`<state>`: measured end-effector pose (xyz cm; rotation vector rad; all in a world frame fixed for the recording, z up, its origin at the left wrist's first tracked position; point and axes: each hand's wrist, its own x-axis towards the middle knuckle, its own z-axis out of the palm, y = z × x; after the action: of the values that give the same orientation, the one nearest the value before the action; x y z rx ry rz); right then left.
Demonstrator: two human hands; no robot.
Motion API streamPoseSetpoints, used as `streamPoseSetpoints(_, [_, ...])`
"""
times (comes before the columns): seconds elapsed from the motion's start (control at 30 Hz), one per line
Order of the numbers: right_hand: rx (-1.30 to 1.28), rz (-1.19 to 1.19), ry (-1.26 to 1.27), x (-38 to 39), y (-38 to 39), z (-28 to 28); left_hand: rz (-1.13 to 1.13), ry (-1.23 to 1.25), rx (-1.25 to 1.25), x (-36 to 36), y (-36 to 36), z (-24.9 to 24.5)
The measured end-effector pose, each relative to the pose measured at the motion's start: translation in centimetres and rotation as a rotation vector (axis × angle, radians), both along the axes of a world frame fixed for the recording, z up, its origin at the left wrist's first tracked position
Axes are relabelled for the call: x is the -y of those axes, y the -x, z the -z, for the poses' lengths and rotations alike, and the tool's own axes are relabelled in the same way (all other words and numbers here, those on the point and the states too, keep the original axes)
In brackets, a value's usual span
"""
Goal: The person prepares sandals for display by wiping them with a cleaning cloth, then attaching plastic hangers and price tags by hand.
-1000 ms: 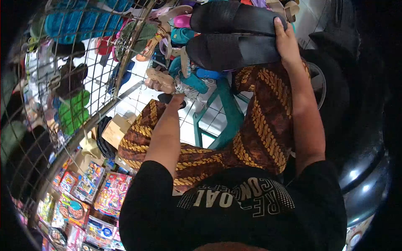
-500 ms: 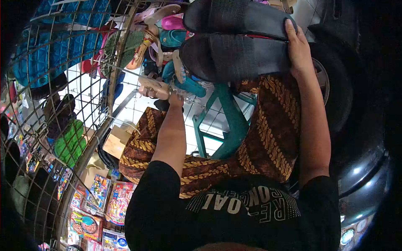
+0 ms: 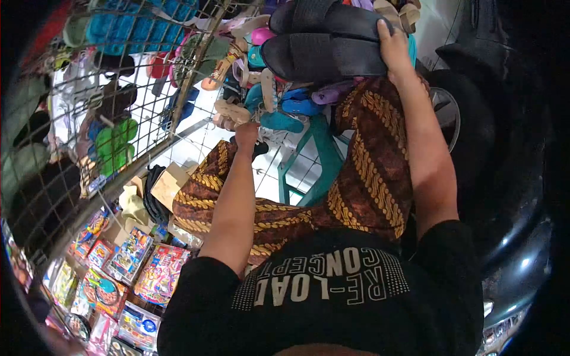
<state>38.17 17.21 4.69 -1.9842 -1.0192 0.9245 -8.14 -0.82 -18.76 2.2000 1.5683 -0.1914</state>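
My right hand (image 3: pixel 396 54) grips a pair of black slide sandals (image 3: pixel 323 56) at one end, thumb on top. The two slides lie side by side, raised above a heap of footwear. Lower on the left, my left hand (image 3: pixel 247 135) is closed beside some beige sandals (image 3: pixel 231 111). Its fingertips are hidden, so what it holds, if anything, does not show. Clear plastic and a small black item (image 3: pixel 259 148) are close to it. Blue sandals (image 3: pixel 301 102), a purple sandal (image 3: pixel 332 93) and a teal sandal (image 3: pixel 281 122) lie under the slides.
A wire rack (image 3: pixel 172 127) with hanging sandals stands at the left. Below it lie packaged toys (image 3: pixel 160 273) and a cardboard box (image 3: pixel 170 185). A green plastic stool (image 3: pixel 323 163) is between my knees. A dark vehicle's wheel (image 3: pixel 445 115) is close at the right.
The black slides and my right hand have shifted left and slightly up, uncovering the blue and purple sandals. My left hand stays near the beige sandals. The camera view has turned somewhat.
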Motion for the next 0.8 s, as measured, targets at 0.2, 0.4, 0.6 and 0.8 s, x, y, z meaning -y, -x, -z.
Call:
streamPoseSetpoints(0.2, [-0.003,0.026,-0.077,1.5,1.4,-2.7,-1.069,0.492,0.817,-3.4,-7.5,-16.6])
streamPoseSetpoints(0.4, [-0.469,0.160,0.014,8.3,4.6,-5.3,-0.975,0.671,1.512,-0.1,-13.8,-29.8])
streamPoseSetpoints(0.6, [-0.919,0.389,0.058,18.1,16.5,-4.8,-1.029,0.834,2.264,0.1,-13.0,-29.6])
streamPoseSetpoints(0.8, [-0.743,0.170,0.179,23.1,21.5,-7.2,-0.946,0.728,2.388,-0.6,-10.2,-30.6])
